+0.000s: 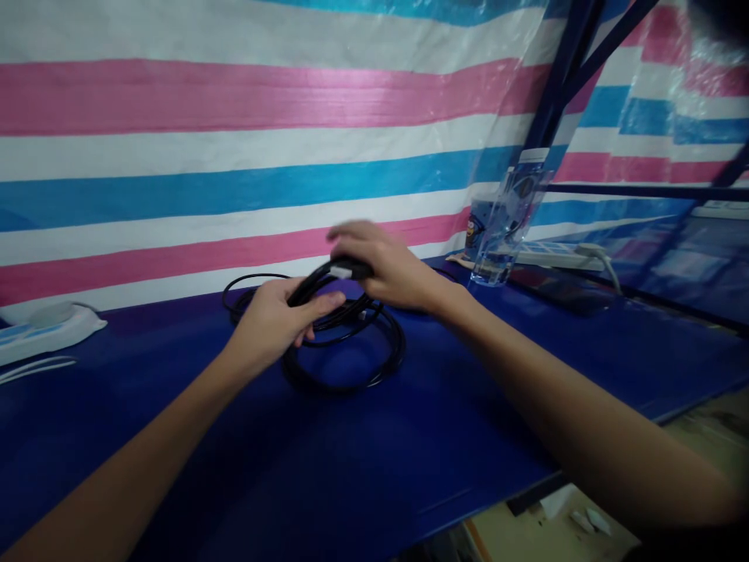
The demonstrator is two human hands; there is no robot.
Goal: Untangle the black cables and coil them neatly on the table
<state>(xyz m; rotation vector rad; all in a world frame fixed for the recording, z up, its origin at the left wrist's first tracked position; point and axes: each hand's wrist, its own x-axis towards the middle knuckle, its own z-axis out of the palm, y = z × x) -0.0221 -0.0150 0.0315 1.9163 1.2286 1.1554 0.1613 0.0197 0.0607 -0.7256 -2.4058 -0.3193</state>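
A black cable is wound into loose loops, which hang just above or rest on the blue table; I cannot tell which. My left hand is closed round a bundle of its strands, thumb on top. To the right, my right hand grips the upper part of the cable by a thick black piece with a pale, flat tip or tag. Motion blurs its upper fingers. More black loops lie behind my left hand, partly hidden by it.
On the blue tabletop, a white power strip lies at the left. A clear water bottle, a patterned cup, another power strip and a dark flat object are at the right. Striped sheeting hangs behind.
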